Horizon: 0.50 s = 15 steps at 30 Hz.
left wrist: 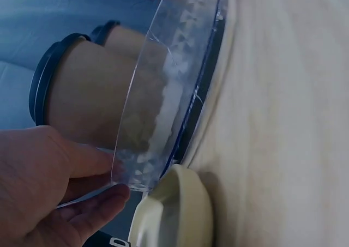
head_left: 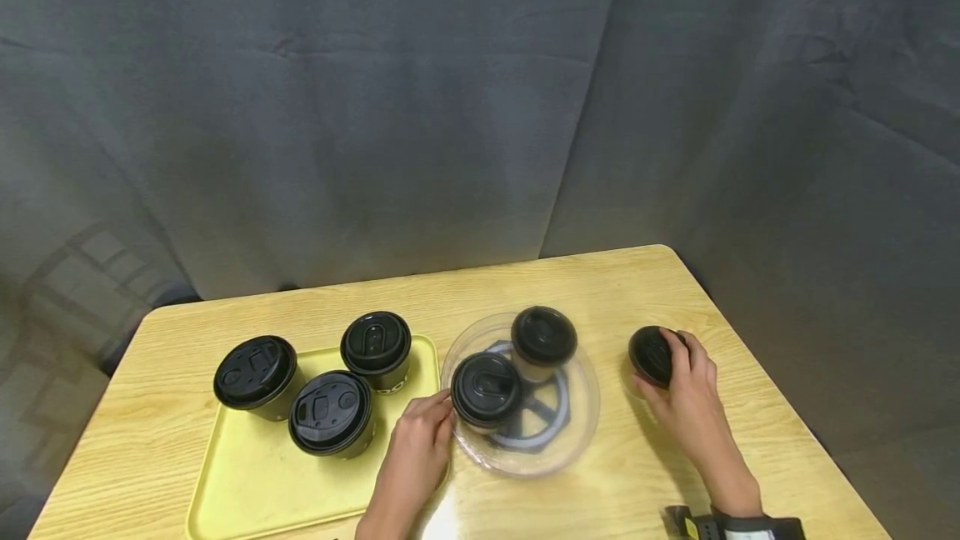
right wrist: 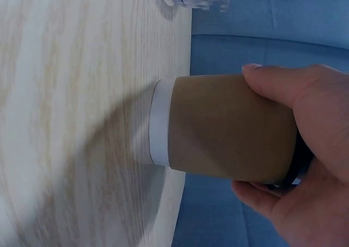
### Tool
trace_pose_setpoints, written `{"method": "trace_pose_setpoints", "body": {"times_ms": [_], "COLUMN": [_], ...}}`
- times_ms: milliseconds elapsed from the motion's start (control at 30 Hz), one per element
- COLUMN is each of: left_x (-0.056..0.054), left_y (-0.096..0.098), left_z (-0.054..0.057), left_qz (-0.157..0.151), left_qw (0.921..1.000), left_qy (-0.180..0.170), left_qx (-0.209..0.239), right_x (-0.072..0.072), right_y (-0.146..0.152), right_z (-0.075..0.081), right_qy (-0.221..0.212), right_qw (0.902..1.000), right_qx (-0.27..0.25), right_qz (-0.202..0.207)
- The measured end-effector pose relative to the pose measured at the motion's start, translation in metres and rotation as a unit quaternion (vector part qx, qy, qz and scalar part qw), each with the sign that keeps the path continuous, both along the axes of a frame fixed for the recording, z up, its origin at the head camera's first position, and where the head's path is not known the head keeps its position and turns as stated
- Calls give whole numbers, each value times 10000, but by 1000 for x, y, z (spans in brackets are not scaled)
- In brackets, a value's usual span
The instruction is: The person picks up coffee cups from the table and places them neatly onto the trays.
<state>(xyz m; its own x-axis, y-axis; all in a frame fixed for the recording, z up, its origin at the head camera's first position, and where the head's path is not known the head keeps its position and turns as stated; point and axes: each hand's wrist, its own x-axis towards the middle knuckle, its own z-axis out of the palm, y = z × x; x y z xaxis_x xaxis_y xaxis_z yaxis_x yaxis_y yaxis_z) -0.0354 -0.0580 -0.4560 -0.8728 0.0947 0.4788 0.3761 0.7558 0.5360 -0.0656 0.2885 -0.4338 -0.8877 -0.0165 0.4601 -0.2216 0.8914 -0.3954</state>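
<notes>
My right hand (head_left: 690,394) grips a brown paper coffee cup (right wrist: 229,130) from above, around its black lid (head_left: 648,354). The cup is upright at the table's right side; whether its base touches the wood I cannot tell. With thumb and fingers, my left hand (head_left: 416,450) pinches the rim of a clear round tray (left wrist: 180,45), which sits over a grey spoked base (head_left: 555,432). Two black-lidded cups stand in that tray, one nearer (head_left: 486,390) beside my left fingers and one farther back (head_left: 544,336).
Left of the round tray lies a yellow rectangular tray (head_left: 258,486). Three black-lidded cups stand on or at its back part: a left one (head_left: 255,372), a front one (head_left: 332,412) and a rear one (head_left: 377,344). A grey curtain (head_left: 360,123) hangs behind the table.
</notes>
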Motion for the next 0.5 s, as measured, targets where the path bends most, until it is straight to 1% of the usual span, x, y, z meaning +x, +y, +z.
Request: {"method": "trace_pose_setpoints", "body": {"times_ms": [200,367,500], "left_x": [-15,-29,-43], "left_y": [-2,-3,-4], "left_z": [-1,-1,0], "left_qz": [77,124,58], "left_qw": [9995,9991,9971], "left_qy": [-158,-214,-421], "left_qx": [266,353,628], "right_x": [-1,-1,0], "right_y": [-1,-1,0], "right_z": [1,0,0], "right_qy": [-47,-23,118], "right_qw": [10000,10000,9999], "right_qx": [39,28,2], "right_qz": [-61,-54,0]}}
